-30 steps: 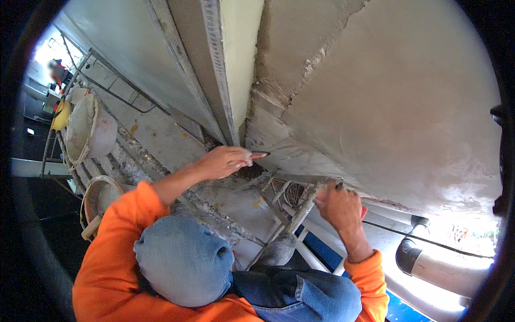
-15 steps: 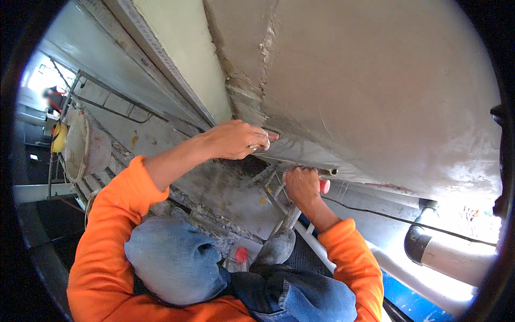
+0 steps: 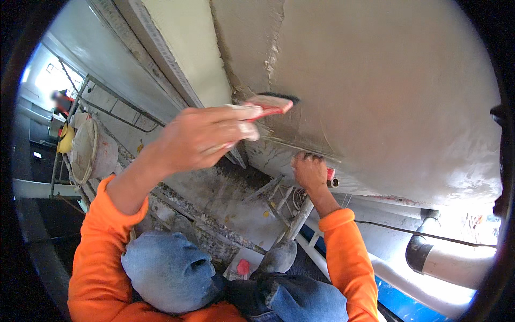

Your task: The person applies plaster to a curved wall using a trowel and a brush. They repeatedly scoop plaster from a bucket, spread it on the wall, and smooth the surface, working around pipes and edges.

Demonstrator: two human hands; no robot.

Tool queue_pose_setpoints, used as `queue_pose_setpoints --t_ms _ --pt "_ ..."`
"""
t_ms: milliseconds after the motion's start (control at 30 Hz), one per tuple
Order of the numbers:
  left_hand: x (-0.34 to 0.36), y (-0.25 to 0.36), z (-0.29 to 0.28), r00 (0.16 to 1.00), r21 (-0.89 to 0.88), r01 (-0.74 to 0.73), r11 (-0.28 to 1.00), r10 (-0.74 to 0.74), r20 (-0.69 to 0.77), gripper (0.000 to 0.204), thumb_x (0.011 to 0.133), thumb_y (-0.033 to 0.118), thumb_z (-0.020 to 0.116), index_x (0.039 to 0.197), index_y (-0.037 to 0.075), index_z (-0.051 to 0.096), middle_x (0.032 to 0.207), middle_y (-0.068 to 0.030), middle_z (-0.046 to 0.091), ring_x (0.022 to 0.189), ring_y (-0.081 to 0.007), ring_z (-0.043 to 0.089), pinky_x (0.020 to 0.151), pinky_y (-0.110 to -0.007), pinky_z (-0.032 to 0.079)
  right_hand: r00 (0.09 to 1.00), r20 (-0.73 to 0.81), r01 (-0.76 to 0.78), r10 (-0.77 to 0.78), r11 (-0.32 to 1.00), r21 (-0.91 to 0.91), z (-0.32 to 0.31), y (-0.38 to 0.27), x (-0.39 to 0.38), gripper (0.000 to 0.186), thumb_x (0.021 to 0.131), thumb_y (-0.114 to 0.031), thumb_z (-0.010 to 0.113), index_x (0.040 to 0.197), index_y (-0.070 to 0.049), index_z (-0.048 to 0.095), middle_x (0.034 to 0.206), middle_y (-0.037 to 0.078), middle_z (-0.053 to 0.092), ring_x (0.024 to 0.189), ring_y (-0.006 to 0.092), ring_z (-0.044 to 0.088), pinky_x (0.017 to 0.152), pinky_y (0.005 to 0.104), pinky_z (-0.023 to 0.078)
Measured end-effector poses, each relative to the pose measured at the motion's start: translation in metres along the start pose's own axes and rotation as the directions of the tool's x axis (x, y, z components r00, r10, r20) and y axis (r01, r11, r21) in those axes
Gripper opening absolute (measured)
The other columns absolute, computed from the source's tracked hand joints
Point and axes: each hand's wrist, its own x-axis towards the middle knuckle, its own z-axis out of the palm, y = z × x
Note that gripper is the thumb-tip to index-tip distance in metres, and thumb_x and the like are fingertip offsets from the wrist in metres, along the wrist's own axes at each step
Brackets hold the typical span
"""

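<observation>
Red brush [image 3: 272,105] extends beyond the left hand [image 3: 201,137], pinched behind its dark bristles [image 3: 292,99], presumably to keep them free; apart, the right hand [image 3: 311,176] clasps a red-ended tool [image 3: 331,173] beside the wall [image 3: 386,107].

No writing or numbers can be read (some parts are blurred).

One left hand [image 3: 199,137] and one right hand [image 3: 310,173] are counted around mid-frame, two in all, with one brush [image 3: 274,103] and one red-handled tool [image 3: 331,173]. Two orange sleeves [image 3: 107,268] are counted lower down, one bucket [image 3: 106,155] and one yellow object [image 3: 66,138] at the left.
</observation>
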Motion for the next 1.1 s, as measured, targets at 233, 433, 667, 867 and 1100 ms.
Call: queue_pose_setpoints --t_ms 233,433,667,867,1100 --pt "-0.064 0.05 -0.063 0.952 -0.127 0.243 0.962 -0.262 -0.159 0.019 0.08 -0.004 0.069 0.096 0.005 0.076 0.124 -0.0249 0.073 0.111 -0.0375 0.075 0.091 -0.044 0.062 0.964 -0.258 0.003 0.058 0.973 0.231 -0.125 0.023 -0.024 0.038 0.089 -0.045 0.074 0.097 -0.01 0.063 0.082 0.013 0.073 0.08 0.0359 0.075 0.074 0.0499 0.059" --pt "-0.094 0.04 -0.052 0.938 -0.224 0.34 0.914 -0.346 0.013 0.022 0.087 -0.002 0.07 0.106 0.006 0.077 0.127 -0.0158 0.073 0.109 -0.0332 0.074 0.09 -0.039 0.06 0.953 -0.25 -0.036 0.168 0.888 0.459 -0.245 0.044 -0.035 0.048 0.087 -0.048 0.079 0.104 -0.006 0.065 0.081 0.018 0.071 0.079 0.0398 0.074 0.069 0.0509 0.058" --pt "-0.078 -0.036 0.049 0.898 -0.28 0.359 0.89 -0.249 0.362 0.017 0.098 0.013 0.066 0.113 0.008 0.073 0.124 -0.0129 0.073 0.114 -0.0353 0.07 0.098 -0.043 0.056 0.979 -0.137 -0.066 0.149 0.874 0.481 -0.273 0.067 -0.109 0.047 0.085 -0.045 0.083 0.107 -0.006 0.069 0.08 0.016 0.07 0.077 0.0381 0.073 0.07 0.0492 0.057" --pt "-0.024 -0.078 0.152 0.752 -0.273 0.409 0.871 -0.152 0.642 0.016 0.096 0.01 0.066 0.11 0.008 0.071 0.12 -0.0118 0.073 0.111 -0.0369 0.07 0.095 -0.045 0.056 0.995 0.084 0.04 -0.046 0.996 0.079 -0.149 0.059 -0.107 0.038 0.086 -0.042 0.076 0.101 -0.008 0.069 0.084 0.015 0.074 0.081 0.0332 0.075 0.074 0.0443 0.058" --pt "0.024 -0.062 0.099 0.95 -0.245 0.075 0.967 0.005 0.312 0.021 0.09 0.003 0.069 0.109 0.008 0.072 0.121 -0.0099 0.073 0.112 -0.0326 0.071 0.096 -0.043 0.058 0.995 -0.001 0.103 -0.103 0.994 0.045 -0.044 0.045 -0.063 0.031 0.084 -0.031 0.075 0.1 -0.006 0.068 0.085 0.014 0.075 0.078 0.0319 0.076 0.073 0.043 0.06"
